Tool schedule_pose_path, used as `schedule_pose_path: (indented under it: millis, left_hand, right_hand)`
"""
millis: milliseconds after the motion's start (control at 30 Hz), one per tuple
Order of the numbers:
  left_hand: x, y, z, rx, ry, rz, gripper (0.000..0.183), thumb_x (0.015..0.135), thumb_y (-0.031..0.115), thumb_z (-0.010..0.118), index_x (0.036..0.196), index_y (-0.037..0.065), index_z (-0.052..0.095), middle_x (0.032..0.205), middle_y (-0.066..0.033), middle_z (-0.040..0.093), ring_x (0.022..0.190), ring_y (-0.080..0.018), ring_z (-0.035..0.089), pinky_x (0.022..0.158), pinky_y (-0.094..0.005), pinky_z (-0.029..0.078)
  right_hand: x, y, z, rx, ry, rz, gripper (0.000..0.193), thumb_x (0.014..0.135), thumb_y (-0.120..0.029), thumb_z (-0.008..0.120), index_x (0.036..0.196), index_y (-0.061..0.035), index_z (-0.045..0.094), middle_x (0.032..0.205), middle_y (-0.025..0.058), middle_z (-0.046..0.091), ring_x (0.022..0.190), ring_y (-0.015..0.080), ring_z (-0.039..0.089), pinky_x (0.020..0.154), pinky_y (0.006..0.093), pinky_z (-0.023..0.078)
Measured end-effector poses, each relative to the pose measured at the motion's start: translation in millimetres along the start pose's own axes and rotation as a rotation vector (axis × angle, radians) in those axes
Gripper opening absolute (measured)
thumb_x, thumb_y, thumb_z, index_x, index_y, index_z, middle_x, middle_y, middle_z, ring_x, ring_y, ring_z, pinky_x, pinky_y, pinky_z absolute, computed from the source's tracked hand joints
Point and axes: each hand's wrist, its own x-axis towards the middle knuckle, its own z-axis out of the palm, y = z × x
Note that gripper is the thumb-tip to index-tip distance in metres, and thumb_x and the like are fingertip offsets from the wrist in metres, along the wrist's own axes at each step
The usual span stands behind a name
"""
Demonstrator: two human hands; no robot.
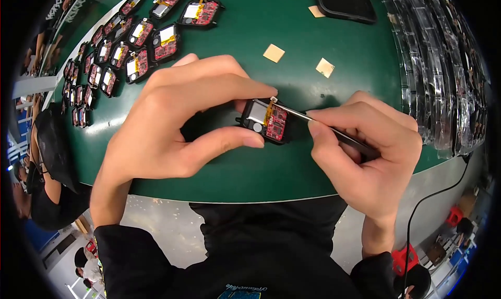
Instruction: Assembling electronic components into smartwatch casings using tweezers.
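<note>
My left hand (177,116) holds a small black device housing (277,138) between thumb and fingers, just above or on the green table. Inside the housing lie a red circuit board (277,126), a silver battery (258,112) and a strip of yellow tape. My right hand (370,148) is closed around dark tweezers (344,138). The tweezers' tips meet the small connector (274,100) of an orange flex cable at the housing's upper edge, next to my left index fingertip.
Several similar open housings (201,11) with red boards stand in rows at the far left. Tan square pieces (274,53) lie beyond my hands. A black phone-like slab (344,3) is at the back. Stacked clear plastic trays (428,64) line the right edge of the green table (229,187).
</note>
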Motion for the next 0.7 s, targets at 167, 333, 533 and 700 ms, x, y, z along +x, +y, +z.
schedule_pose_path:
  millis: [167,333,533,700]
  left_hand:
    - [1,6,0,0.03,0.016,-0.05,0.059,0.075,0.033,0.094,0.122,0.0,0.08,0.093,-0.0077,0.073,0.074,-0.0195,0.053,0.068,-0.0319,0.04]
    - [2,4,5,0.039,0.048,-0.071,0.058,0.074,0.038,0.094,0.117,0.001,0.08,0.09,-0.0069,0.071,0.071,-0.0178,0.048,0.066,-0.031,0.038]
    - [2,4,4,0.042,0.05,-0.066,0.055,0.075,0.036,0.094,0.115,0.001,0.08,0.09,-0.006,0.071,0.07,-0.0167,0.048,0.064,-0.0307,0.038]
    - [3,3,4,0.036,0.046,-0.054,0.054,0.075,0.036,0.094,0.114,0.001,0.08,0.089,-0.0058,0.071,0.07,-0.0164,0.048,0.064,-0.0308,0.038]
  right_hand:
    - [0,4,-1,-0.025,0.017,-0.059,0.018,0.075,0.01,0.079,0.092,0.0042,0.082,0.068,0.0006,0.062,0.051,0.0019,0.043,0.05,0.0218,0.028]
    - [-2,8,-1,-0.162,0.096,-0.217,0.025,0.07,0.01,0.081,0.094,0.002,0.083,0.069,0.0018,0.063,0.051,0.0039,0.044,0.049,0.0226,0.029]
    - [-4,9,2,-0.196,0.11,-0.277,0.03,0.067,0.009,0.084,0.096,0.0009,0.085,0.074,0.0015,0.065,0.051,0.0045,0.044,0.047,0.0237,0.03]
    - [-4,10,4,-0.202,0.111,-0.292,0.029,0.069,0.011,0.085,0.097,0.001,0.085,0.075,0.0016,0.066,0.051,0.0044,0.044,0.047,0.0241,0.03]
